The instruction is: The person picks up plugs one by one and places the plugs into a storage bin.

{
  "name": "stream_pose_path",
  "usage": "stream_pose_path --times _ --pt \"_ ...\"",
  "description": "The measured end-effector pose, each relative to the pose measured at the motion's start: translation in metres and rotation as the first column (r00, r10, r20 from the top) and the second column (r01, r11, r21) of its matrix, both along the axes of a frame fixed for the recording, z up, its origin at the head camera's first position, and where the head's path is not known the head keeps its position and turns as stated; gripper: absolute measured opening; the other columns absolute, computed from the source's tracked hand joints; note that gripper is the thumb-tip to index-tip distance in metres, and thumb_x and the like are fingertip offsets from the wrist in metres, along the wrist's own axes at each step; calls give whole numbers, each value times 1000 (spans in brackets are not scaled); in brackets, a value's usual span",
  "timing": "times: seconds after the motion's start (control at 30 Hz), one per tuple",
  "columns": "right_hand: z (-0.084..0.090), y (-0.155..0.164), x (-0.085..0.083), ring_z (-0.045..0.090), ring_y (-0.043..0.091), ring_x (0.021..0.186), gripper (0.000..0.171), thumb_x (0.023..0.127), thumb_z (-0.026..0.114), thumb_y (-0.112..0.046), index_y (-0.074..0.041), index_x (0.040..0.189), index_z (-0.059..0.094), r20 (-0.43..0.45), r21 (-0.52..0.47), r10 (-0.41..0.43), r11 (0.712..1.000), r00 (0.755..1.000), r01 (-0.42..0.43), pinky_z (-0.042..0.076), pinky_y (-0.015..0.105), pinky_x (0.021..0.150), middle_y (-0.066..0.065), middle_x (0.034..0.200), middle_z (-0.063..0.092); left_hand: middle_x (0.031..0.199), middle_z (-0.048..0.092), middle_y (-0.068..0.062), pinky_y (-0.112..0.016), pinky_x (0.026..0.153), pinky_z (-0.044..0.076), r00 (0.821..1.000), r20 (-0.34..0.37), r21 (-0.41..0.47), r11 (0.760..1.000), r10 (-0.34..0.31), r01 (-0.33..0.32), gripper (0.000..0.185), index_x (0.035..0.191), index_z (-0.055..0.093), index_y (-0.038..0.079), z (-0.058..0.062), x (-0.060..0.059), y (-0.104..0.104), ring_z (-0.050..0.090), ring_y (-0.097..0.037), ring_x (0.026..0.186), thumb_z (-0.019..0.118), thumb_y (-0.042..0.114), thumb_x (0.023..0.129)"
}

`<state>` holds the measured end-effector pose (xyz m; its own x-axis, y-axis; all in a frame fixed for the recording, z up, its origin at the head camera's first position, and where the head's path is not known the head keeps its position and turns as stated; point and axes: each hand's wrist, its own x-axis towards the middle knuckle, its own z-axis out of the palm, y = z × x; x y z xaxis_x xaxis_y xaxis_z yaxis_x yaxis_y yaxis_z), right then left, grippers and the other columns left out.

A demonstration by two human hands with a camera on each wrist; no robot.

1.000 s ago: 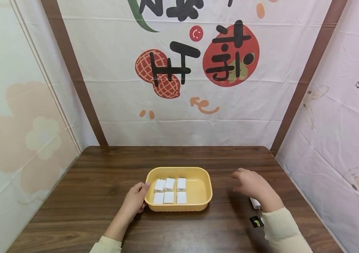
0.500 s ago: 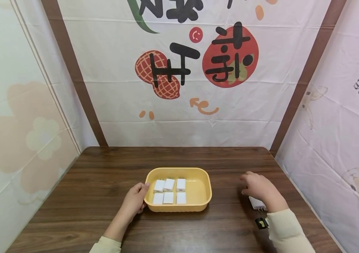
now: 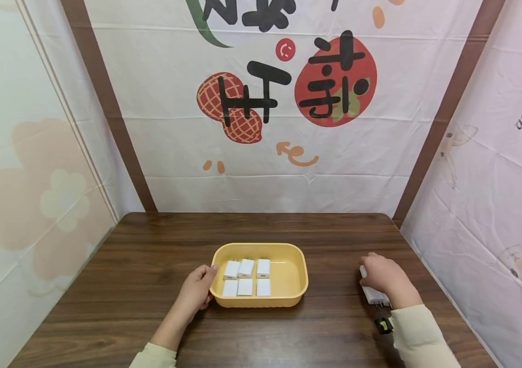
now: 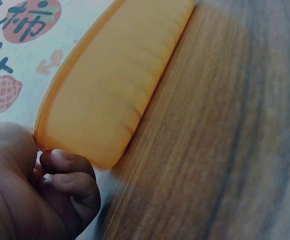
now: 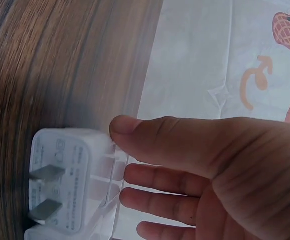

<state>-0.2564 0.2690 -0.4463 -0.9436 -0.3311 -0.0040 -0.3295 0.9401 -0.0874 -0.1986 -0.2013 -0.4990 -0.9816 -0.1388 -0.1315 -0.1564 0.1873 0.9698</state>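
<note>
Right hand (image 3: 382, 278) closed over white chargers (image 3: 373, 294) lying on the table (image 3: 150, 266) directly beneath the palm; thumb (image 5: 149, 137) and fingers (image 5: 159, 181) curled around the nearest charger (image 5: 67, 180), as seen from the right wrist, prongs (image 5: 45, 192) pointing back toward the wrist. Long axis of the chargers running roughly along the forearm, from the fingertips toward the sleeve. More white bodies behind the first, number not to be told. Small black and yellow object (image 3: 383, 325) just behind the chargers, beside the cuff.

Left hand (image 3: 196, 291) gripping the near-left corner of the yellow tray (image 3: 298, 271), thumb on the rim, fingers curled against the outer wall (image 4: 115, 95). Six white chargers (image 3: 245, 277) inside the tray in two rows of three, just beyond the left thumb; bare tray floor on the side toward the right hand.

Key relation: held chargers well to the right of the tray, tray between the two hands but touching only the left. Right hand by far the nearer to the loose chargers; left hand well apart from them, across the full width of the tray.
</note>
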Motion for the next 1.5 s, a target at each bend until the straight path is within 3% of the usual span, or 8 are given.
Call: stream_pose_path --times 0.17,0.6,1.23,1.5 --pt "-3 3 -3 67 42 104 38 79 86 -16 -1 110 71 2 -4 -8 1000 1000 8 56 55 80 26 122 66 56 45 -3 -24 40 32 1000 0 -2 1000 1 -1 41 101 58 0 0 0 0 39 -14 46 49 40 109" --pt "-6 2 -6 64 27 81 26 80 85 -13 -4 99 71 6 -17 -53 998 999 53 54 49 68 14 99 66 56 46 -3 -23 40 32 1000 3 -1 1000 0 0 41 101 58 1 -1 1 1 38 -14 45 49 41 109" --pt "-3 -3 -11 57 23 75 21 75 83 -2 -1 90 69 14 -33 -70 997 997 70 50 43 65 16 95 65 56 45 -3 -24 41 33 1000 8 -2 1000 10 -10 41 101 58 1 2 1 1 39 -14 46 49 40 109" --pt "-5 -3 -12 57 23 74 21 79 85 -11 -2 86 68 -4 -27 -64 998 998 63 51 45 67 15 93 63 56 45 -3 -23 40 32 1000 -6 4 1000 -1 1 42 101 58 0 1 1 0 38 -14 46 49 40 109"
